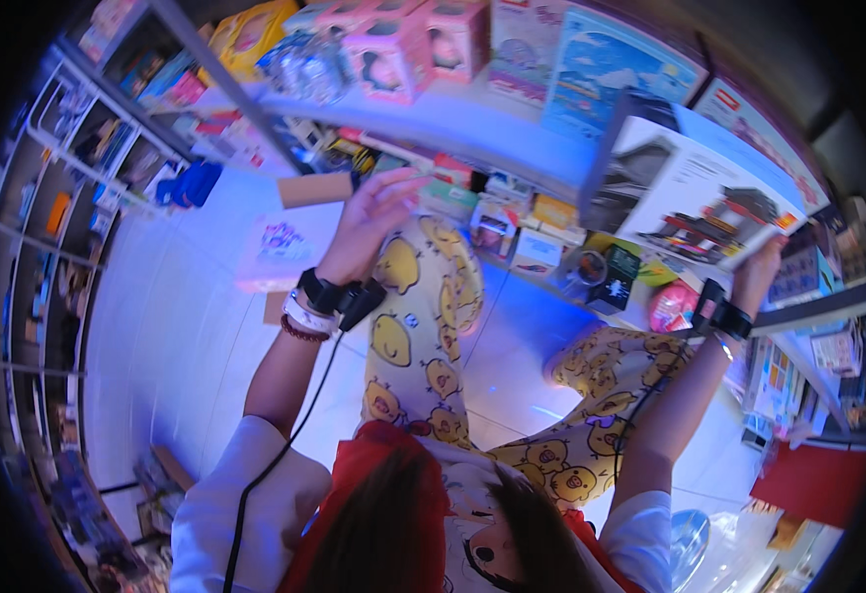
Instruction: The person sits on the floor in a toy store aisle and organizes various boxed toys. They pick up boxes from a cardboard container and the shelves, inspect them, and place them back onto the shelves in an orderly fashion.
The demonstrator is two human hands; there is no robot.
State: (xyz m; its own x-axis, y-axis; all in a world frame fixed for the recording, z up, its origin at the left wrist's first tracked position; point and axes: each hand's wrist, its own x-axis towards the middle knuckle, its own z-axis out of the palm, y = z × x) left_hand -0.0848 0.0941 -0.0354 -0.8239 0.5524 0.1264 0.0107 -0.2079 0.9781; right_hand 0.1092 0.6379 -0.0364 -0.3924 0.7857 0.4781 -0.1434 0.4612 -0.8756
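Note:
My right hand (760, 270) grips the lower right corner of a large flat box (707, 193) with a picture of a dark and red building model on its white face. The box is tilted in front of the upper shelf, and part of my fingers is hidden by it. My left hand (379, 215) is raised above my knee, its fingers apart and nothing in them. Below and to its left, a white and pink box (284, 244) with a purple picture lies on the floor, beside a brown cardboard piece (316, 190).
The shelf (418, 133) ahead carries pink boxes (384, 63), a blue picture box (610, 67) and a yellow box (247, 37). Small boxes and a clear cup (587, 267) crowd the lower shelf. A white-framed rack (40, 244) stands left; a red panel (811, 482) is at lower right.

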